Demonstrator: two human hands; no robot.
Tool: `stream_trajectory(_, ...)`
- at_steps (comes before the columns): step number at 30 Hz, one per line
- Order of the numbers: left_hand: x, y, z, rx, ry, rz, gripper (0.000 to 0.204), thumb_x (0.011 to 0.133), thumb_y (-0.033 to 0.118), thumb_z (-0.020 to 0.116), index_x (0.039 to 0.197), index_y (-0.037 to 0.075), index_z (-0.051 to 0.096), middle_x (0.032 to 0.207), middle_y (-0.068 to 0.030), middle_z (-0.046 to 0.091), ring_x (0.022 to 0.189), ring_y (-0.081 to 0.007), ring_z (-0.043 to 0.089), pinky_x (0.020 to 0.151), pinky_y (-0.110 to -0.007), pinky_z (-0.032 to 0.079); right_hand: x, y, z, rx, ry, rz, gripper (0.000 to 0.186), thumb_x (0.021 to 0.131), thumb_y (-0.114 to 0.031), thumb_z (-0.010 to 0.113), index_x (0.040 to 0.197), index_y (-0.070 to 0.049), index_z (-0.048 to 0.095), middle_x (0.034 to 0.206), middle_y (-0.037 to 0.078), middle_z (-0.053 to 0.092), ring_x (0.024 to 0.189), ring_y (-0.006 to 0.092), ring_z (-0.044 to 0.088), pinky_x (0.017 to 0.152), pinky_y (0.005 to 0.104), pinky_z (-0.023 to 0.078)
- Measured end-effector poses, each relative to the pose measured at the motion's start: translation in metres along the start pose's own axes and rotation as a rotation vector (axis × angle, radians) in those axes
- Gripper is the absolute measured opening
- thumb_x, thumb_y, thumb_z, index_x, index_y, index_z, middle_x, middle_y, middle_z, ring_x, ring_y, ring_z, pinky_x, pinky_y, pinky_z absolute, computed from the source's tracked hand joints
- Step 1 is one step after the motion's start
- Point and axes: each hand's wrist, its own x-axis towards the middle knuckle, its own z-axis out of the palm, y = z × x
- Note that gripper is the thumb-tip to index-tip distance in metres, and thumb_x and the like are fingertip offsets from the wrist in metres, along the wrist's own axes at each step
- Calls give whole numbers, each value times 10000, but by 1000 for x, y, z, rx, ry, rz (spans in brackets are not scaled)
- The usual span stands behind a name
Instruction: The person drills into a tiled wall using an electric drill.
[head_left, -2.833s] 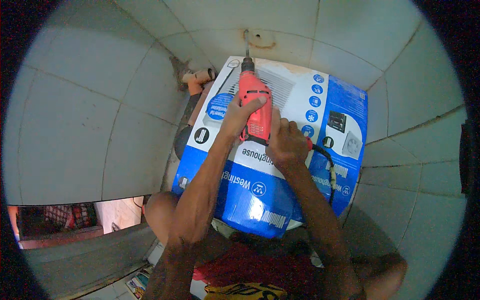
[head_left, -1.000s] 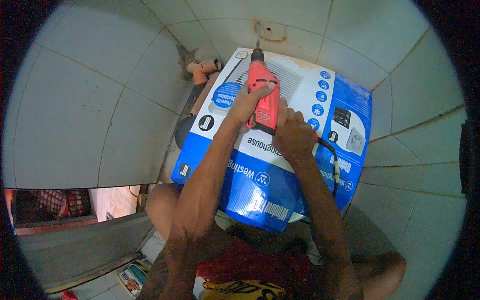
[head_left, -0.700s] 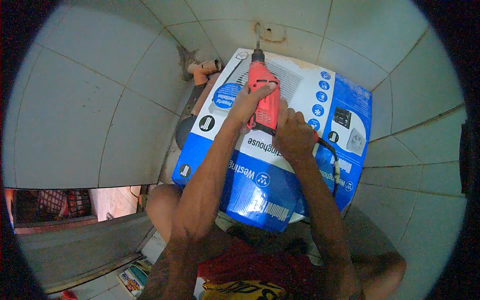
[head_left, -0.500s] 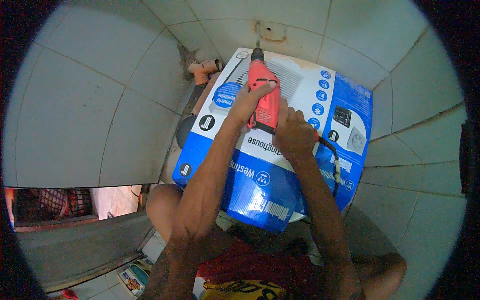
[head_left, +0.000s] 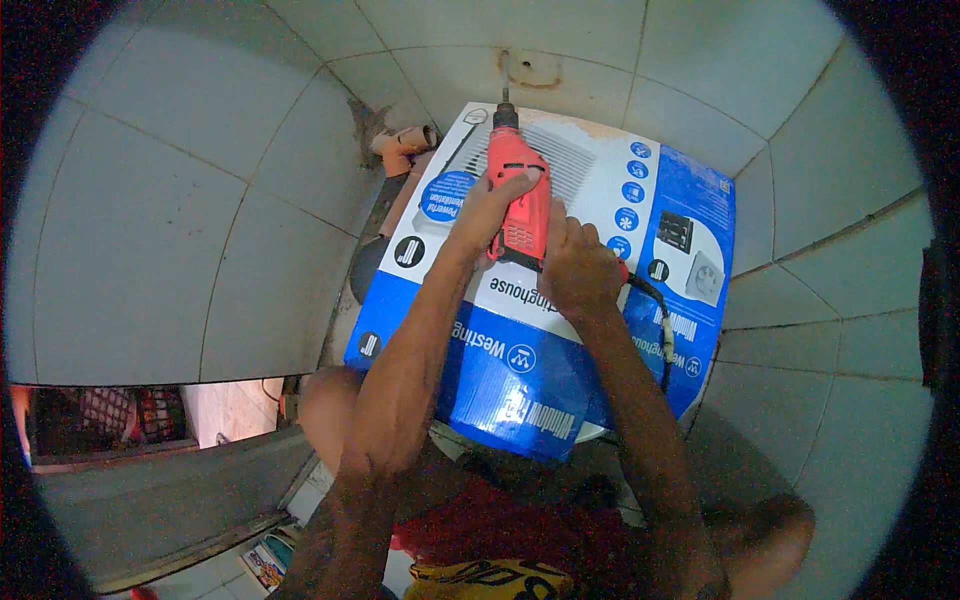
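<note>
A red power drill [head_left: 521, 222] points away from me toward the tiled wall, held in both hands. My left hand [head_left: 484, 213] is wrapped round the side of its body, thumb over the top. My right hand [head_left: 579, 268] grips the rear handle, most of which it hides. From the black chuck [head_left: 505, 118] a long thin bit [head_left: 505, 72] reaches the wall, its tip just left of a small stained hole [head_left: 541, 65]. The drill's dark cord [head_left: 655, 290] trails right from behind my right hand, with a pale taped stretch.
Beneath the drill lies a large blue and white cardboard box [head_left: 520, 385]. Orange pipe fittings [head_left: 402, 147] stand in the corner to its left. Tiled walls [head_left: 150, 220] close in on both sides. At lower left is an opening [head_left: 110, 415] above a ledge, with a small packet [head_left: 264, 565] below.
The whole scene has shifted slightly left and down in the picture. Both hands keep the same hold on the drill, and its bit remains at the wall beside the hole.
</note>
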Motion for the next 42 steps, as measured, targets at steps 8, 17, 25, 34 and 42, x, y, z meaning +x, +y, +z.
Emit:
stream_trajectory(8, 3, -6, -1, 33, 3, 41, 621, 841, 427, 779, 1211, -31, 582, 1022, -97, 671, 855, -164, 666, 772, -300, 548, -1, 1, 0, -4, -16, 12, 814, 713, -154, 750, 1433, 38, 422, 954, 102, 614, 878, 257, 653, 639, 386, 599)
stream_trajectory(17, 3, -7, -4, 10, -3, 53, 619, 843, 442, 774, 1206, -22, 583, 1019, -91, 666, 857, -159, 661, 765, -300, 546, 1, -3, -3, -48, -57, 7, 829, 708, -177, 762, 1436, 32, 425, 975, 105, 629, 874, 255, 659, 633, 370, 597)
stream_trajectory(25, -3, -1, 3, -60, 5, 31, 532, 875, 345, 766, 1213, -16, 571, 1011, -89, 663, 836, -156, 671, 732, -304, 565, 0, 1, -1, -33, 2, 3, 792, 700, -182, 761, 1404, 24, 461, 922, 92, 632, 843, 240, 661, 612, 363, 588)
stream_trajectory(34, -1, -2, -1, -51, -15, 17, 557, 866, 386, 770, 1199, -16, 576, 991, -82, 665, 807, -148, 666, 711, -299, 563, -1, -1, 3, -31, 66, -1, 809, 690, -165, 765, 1415, 20, 457, 910, 87, 622, 837, 240, 663, 611, 362, 584)
stream_trajectory(42, 1, -8, -3, -15, -10, 65, 568, 858, 402, 762, 1204, -8, 574, 973, -79, 666, 799, -140, 663, 700, -288, 557, -3, -1, 6, -112, 144, -18, 766, 671, -167, 756, 1372, 31, 518, 880, 69, 610, 789, 210, 636, 582, 327, 568)
